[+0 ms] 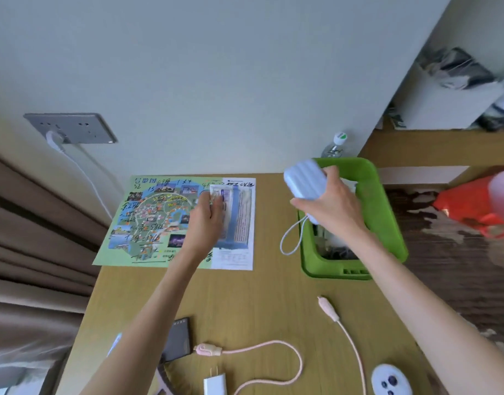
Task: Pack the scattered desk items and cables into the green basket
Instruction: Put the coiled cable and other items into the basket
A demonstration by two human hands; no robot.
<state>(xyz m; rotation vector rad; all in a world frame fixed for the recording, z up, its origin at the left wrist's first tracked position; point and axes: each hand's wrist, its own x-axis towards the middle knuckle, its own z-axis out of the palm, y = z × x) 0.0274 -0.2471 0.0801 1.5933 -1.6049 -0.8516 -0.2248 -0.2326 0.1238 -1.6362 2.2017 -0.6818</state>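
Paper map (148, 212) at centre left lies under your outstretched left hand (208, 220), fingers pinching a white packet (236, 215). At centre right, your right hand (330, 203) grips a pale blue power bank (302, 181) above the green basket (387, 218).

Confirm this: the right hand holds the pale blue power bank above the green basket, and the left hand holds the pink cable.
Wrong on the left hand: the head view shows it on the packet atop the map; the pink cable lies untouched on the desk. The rest holds.
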